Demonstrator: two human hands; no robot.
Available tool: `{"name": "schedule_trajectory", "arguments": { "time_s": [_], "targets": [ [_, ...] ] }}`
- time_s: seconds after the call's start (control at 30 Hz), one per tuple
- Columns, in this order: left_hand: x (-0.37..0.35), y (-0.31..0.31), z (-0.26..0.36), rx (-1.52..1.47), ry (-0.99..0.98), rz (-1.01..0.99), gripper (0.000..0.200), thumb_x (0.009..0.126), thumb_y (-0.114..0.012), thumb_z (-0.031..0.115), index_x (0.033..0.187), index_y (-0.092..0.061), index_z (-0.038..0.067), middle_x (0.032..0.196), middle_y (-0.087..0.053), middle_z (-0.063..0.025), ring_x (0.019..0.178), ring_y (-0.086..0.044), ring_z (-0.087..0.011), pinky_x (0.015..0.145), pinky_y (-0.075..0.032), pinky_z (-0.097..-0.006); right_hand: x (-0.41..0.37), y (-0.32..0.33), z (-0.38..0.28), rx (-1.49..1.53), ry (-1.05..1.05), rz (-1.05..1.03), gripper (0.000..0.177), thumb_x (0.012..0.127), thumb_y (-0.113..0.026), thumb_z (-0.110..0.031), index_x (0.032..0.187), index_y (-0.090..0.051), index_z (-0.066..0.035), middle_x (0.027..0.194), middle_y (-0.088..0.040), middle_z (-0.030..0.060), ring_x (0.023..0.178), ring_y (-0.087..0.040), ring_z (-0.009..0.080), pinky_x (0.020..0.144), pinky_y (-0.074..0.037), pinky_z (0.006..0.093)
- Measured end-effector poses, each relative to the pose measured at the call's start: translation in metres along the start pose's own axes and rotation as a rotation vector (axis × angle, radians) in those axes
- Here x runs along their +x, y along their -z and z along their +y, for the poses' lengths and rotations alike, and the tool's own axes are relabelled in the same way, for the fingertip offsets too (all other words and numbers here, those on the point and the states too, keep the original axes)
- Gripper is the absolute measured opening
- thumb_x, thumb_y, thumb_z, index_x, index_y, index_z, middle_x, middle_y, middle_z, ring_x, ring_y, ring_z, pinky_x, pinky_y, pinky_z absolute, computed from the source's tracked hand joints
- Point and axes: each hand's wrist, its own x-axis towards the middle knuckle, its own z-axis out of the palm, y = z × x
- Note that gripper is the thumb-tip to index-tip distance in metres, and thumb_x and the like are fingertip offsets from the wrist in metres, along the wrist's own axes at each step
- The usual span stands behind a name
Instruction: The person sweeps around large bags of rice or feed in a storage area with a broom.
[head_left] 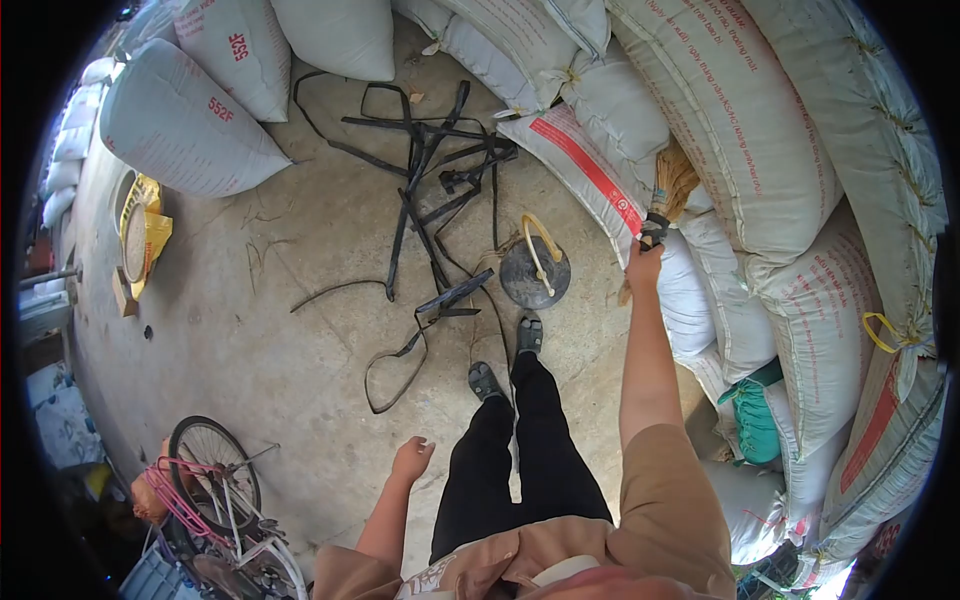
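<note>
My right hand reaches forward to the stacked sacks, its fingers closed round the dark-bound handle of a straw broom. The bristles point away from me and lie against the sacks. Directly behind the broom is a white sack with a red stripe. My left hand hangs low beside my left leg, holding nothing, its fingers loosely bent and partly apart. On the floor ahead of my feet stands a round dark object with a yellow curved handle. Black straps lie tangled to its left.
Large filled sacks are piled high along the right. More sacks stand at the upper left. An opened yellow bag sits by the left wall. A bicycle is at the lower left. The floor is concrete.
</note>
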Motion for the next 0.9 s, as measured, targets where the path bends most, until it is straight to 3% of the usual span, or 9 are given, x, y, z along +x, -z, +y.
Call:
{"name": "schedule_trajectory", "arguments": {
  "time_s": [0.07,0.17,0.23,0.33,0.53,0.63,0.77,0.83,0.9],
  "targets": [
    [-0.002,0.001,0.012,-0.031,-0.012,0.001,0.041,0.079,-0.059,0.034,0.102,-0.057,0.000,0.090,-0.063,-0.0187,0.087,-0.060,-0.0322,0.077,-0.047,-0.0370,-0.011,0.058,0.000,-0.141,0.026,-0.158,0.041,0.081,-0.056,-0.027,0.103,-0.036,0.001,0.084,-0.060,0.0266,0.080,-0.059,0.0422,0.067,-0.046,0.0469],
    [0.000,-0.010,0.021,-0.010,-0.018,0.005,0.041,0.079,-0.059,0.034,0.103,-0.057,0.000,0.091,-0.063,-0.0190,0.087,-0.060,-0.0321,0.077,-0.047,-0.0370,-0.015,0.133,-0.004,-0.725,0.318,-0.539,0.056,0.079,-0.059,-0.032,0.121,-0.035,-0.004,0.086,-0.061,0.0244,0.079,-0.060,0.0394,0.066,-0.048,0.0466],
    [0.007,-0.015,0.032,0.018,-0.017,0.018,0.041,0.079,-0.059,0.034,0.103,-0.057,0.000,0.091,-0.063,-0.0192,0.087,-0.061,-0.0319,0.077,-0.047,-0.0370,-0.023,0.155,-0.007,-0.697,0.357,-0.481,0.059,0.079,-0.059,-0.032,0.123,-0.033,-0.003,0.085,-0.061,0.0245,0.077,-0.059,0.0400,0.065,-0.047,0.0476],
    [0.018,-0.017,0.060,0.023,-0.047,0.023,0.042,0.078,-0.059,0.034,0.103,-0.057,-0.001,0.091,-0.063,-0.0197,0.086,-0.061,-0.0314,0.076,-0.047,-0.0369,-0.010,0.143,-0.030,-0.318,0.147,-0.081,0.052,0.082,-0.056,-0.032,0.115,-0.035,0.002,0.083,-0.060,0.0255,0.075,-0.058,0.0428,0.062,-0.046,0.0484],
    [0.037,-0.013,0.136,-0.196,-0.118,0.075,0.041,0.081,-0.058,0.032,0.105,-0.056,-0.001,0.092,-0.063,-0.0186,0.086,-0.062,-0.0298,0.075,-0.048,-0.0350,0.006,0.010,-0.094,-0.010,0.062,-0.070,0.048,0.082,-0.054,-0.031,0.102,-0.034,0.008,0.080,-0.059,0.0296,0.077,-0.058,0.0445,0.068,-0.046,0.0470],
    [0.029,-0.013,0.146,-0.273,-0.126,0.075,0.039,0.081,-0.058,0.030,0.105,-0.055,-0.001,0.093,-0.063,-0.0185,0.086,-0.062,-0.0292,0.075,-0.048,-0.0343,0.020,0.005,-0.133,-0.318,0.307,-0.573,0.048,0.080,-0.057,-0.032,0.104,-0.038,0.006,0.087,-0.058,0.0294,0.086,-0.057,0.0440,0.072,-0.045,0.0467],
    [0.036,-0.021,0.126,-0.233,-0.082,0.109,0.039,0.081,-0.057,0.030,0.105,-0.056,0.000,0.091,-0.064,-0.0174,0.083,-0.062,-0.0299,0.074,-0.048,-0.0360,0.031,0.008,-0.148,-0.238,0.375,-0.550,0.049,0.080,-0.058,-0.033,0.104,-0.040,0.005,0.088,-0.058,0.0299,0.087,-0.056,0.0441,0.073,-0.045,0.0463],
    [0.036,-0.026,0.115,-0.184,-0.032,0.157,0.040,0.080,-0.059,0.031,0.104,-0.056,-0.001,0.090,-0.063,-0.0181,0.084,-0.062,-0.0291,0.075,-0.048,-0.0347,0.033,0.027,-0.168,0.033,0.212,-0.145,0.050,0.080,-0.058,-0.034,0.104,-0.040,0.006,0.089,-0.058,0.0299,0.085,-0.057,0.0436,0.072,-0.045,0.0456],
    [0.031,-0.029,0.113,-0.218,-0.002,0.157,0.040,0.080,-0.059,0.032,0.103,-0.056,-0.001,0.090,-0.063,-0.0183,0.084,-0.062,-0.0291,0.075,-0.048,-0.0348,0.047,0.024,-0.159,0.052,0.173,-0.140,0.052,0.079,-0.058,-0.034,0.105,-0.040,0.007,0.088,-0.058,0.0296,0.084,-0.057,0.0431,0.072,-0.045,0.0451]
  ]
}}
